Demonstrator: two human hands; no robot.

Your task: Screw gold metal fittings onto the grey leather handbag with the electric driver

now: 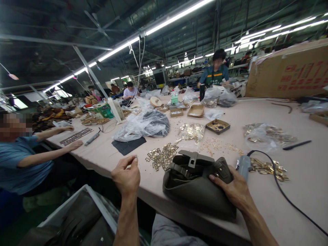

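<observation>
A dark olive handbag (197, 200) lies on the near edge of the table, its top partly open and a strap with a square metal fitting across it. My right hand (234, 186) grips the bag's right side, thumb on the front and fingers behind. Left of the bag, my left hand (128, 174) is raised in a pinch; a tiny pale piece shows at the fingertips, too small to name. Just beyond lies a pile of gold metal buckles (162, 155). A grey corded hand tool (244, 165) rests behind my right hand, beside more gold buckles (271, 169).
Plastic bags (143, 124) and small trays (217, 126) of hardware cover the table's middle. A black pen (297, 145) lies right, near a large cardboard box (287, 73). A co-worker (23, 157) sits at left. A bin (94, 193) of dark bags stands below.
</observation>
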